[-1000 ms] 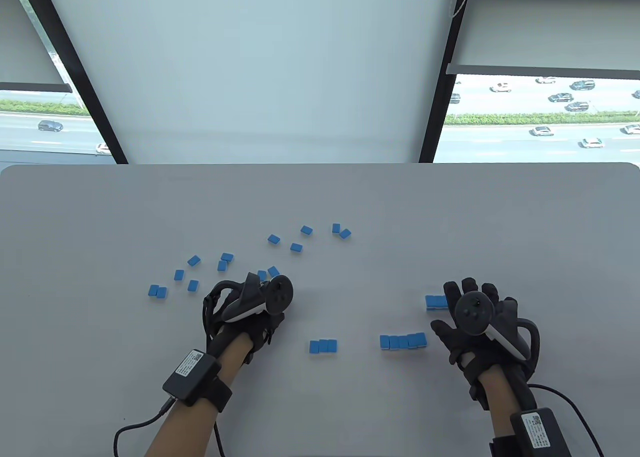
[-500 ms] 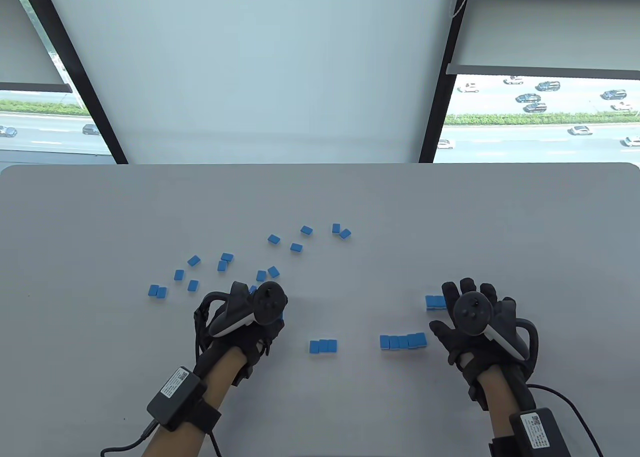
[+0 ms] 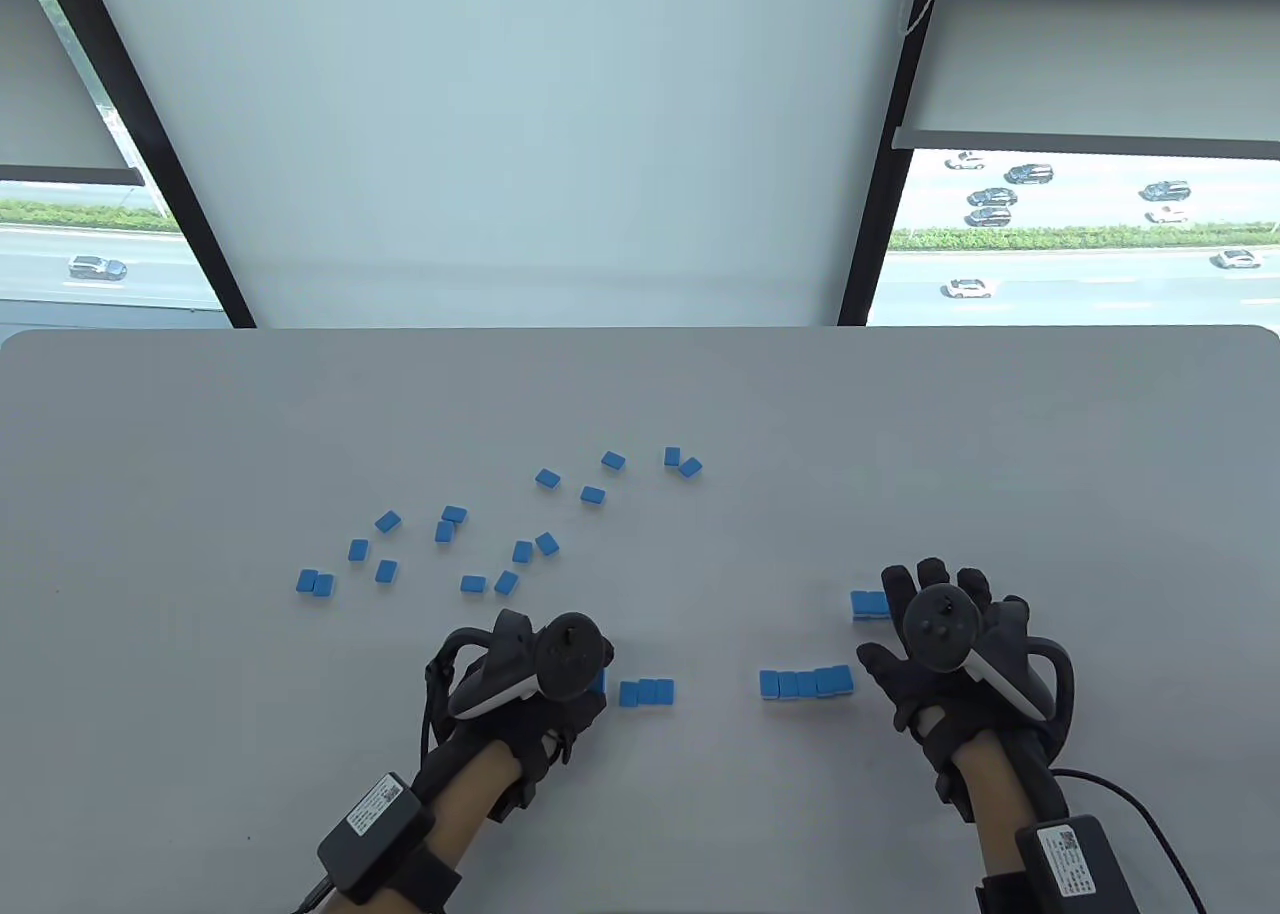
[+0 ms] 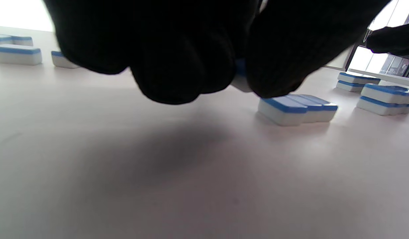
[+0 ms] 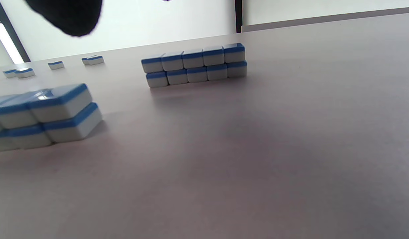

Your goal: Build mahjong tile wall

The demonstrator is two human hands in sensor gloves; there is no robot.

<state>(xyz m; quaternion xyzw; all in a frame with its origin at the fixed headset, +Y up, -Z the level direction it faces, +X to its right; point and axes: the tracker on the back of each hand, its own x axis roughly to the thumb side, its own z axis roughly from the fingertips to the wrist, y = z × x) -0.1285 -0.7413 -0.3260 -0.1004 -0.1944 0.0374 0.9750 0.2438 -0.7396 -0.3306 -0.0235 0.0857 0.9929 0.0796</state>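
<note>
- Where the table view looks down, the left hand (image 3: 535,689) sits low over the table (image 3: 900,424), knuckles up and fingers curled under its tracker, just left of the row of three tiles (image 3: 646,692).
- The left wrist view alone shows those curled fingers (image 4: 168,66) pinching a single tile (image 4: 240,78), its blue and white edge peeking out between fingers and thumb, lifted clear of the tabletop beside the row of three.
- The right hand (image 3: 950,654) lies flat with fingers spread and straight, gripping nothing, between the near stacked row (image 3: 806,682) and the far stacked row (image 3: 871,604).
- Only the right wrist view reveals that both rows are two tiles high.
- Farther off, loose tiles (image 3: 447,524) lie scattered blue side up.
</note>
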